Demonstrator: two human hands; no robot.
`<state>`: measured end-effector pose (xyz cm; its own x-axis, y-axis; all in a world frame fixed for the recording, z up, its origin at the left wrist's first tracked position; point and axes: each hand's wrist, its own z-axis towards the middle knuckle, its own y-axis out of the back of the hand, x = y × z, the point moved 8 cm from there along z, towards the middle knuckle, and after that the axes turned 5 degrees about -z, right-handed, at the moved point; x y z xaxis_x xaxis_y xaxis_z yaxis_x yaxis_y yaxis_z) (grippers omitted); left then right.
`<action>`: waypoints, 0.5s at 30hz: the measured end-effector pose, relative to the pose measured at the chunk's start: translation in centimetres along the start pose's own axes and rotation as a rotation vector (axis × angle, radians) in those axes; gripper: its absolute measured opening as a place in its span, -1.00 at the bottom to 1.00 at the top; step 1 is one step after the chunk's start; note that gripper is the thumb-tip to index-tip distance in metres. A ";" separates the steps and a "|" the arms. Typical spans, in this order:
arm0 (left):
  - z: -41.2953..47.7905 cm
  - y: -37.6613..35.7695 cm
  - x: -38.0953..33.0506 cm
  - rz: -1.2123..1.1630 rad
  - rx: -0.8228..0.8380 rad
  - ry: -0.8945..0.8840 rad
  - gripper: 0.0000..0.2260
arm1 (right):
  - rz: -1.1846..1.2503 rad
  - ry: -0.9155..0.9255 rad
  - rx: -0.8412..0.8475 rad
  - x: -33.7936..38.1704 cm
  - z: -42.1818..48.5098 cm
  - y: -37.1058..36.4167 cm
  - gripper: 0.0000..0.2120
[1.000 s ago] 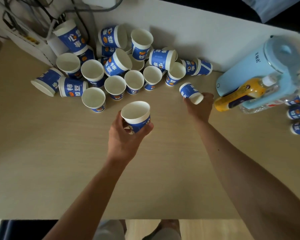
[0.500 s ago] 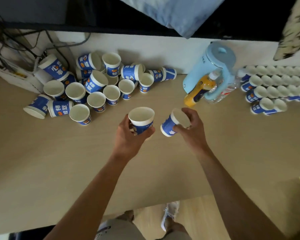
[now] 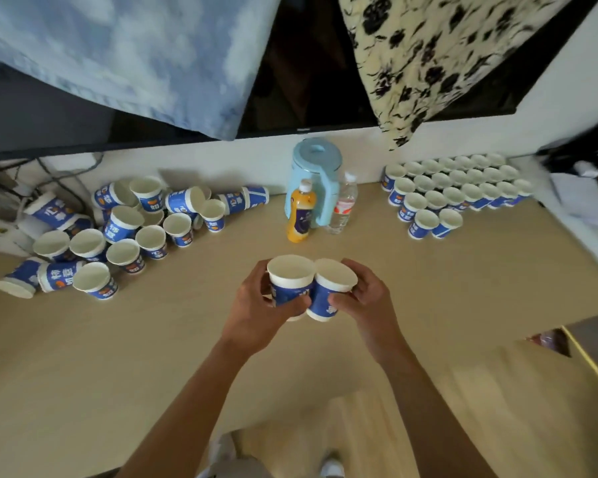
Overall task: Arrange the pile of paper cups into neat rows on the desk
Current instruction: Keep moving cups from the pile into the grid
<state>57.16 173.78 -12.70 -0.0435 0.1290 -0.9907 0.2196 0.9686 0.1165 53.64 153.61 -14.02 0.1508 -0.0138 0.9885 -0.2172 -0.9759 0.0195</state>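
Pale wooden desk [image 3: 152,357] meets a white wall. At centre the left hand [image 3: 256,312] curls round one upright paper cup [image 3: 290,281], and the right hand [image 3: 370,305] grips a second cup [image 3: 332,288] (the two touching). The pile [image 3: 125,229] lies at 10 o'clock and neat rows [image 3: 456,188] at 2. A blue kettle [image 3: 316,174] and an orange bottle [image 3: 301,215] stand at 12.

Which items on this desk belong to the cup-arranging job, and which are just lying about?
Job: left hand, left-hand cup, right hand, right-hand cup, jumbled cup pile, neat cup rows, desk.
Lying about: blue kettle, orange drink bottle, clear water bottle, blue cloth, floral cloth.
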 end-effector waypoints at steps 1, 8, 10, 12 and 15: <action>-0.3 -1.6 -0.5 0.007 0.010 -0.007 -0.50 | 0.008 0.000 -0.006 0.0 -0.4 1.6 -0.32; -1.7 -14.0 -3.3 -0.009 0.069 -0.071 -0.47 | -0.011 0.045 -0.053 0.8 -3.0 14.6 -0.35; -1.8 -17.2 -4.0 -0.008 0.073 -0.089 -0.47 | -0.009 0.046 -0.071 0.9 -3.3 18.0 -0.37; -1.6 -19.9 -4.6 0.000 0.078 -0.108 -0.46 | 0.000 0.044 -0.091 1.0 -3.4 20.8 -0.36; -1.0 -23.7 -5.3 0.015 0.084 -0.111 -0.46 | 0.023 0.027 -0.151 0.9 -3.3 24.7 -0.36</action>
<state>51.23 150.35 -10.13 0.0676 0.1150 -0.9911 0.3001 0.9450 0.1302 45.22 130.23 -12.20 0.1187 -0.0284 0.9925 -0.3634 -0.9315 0.0168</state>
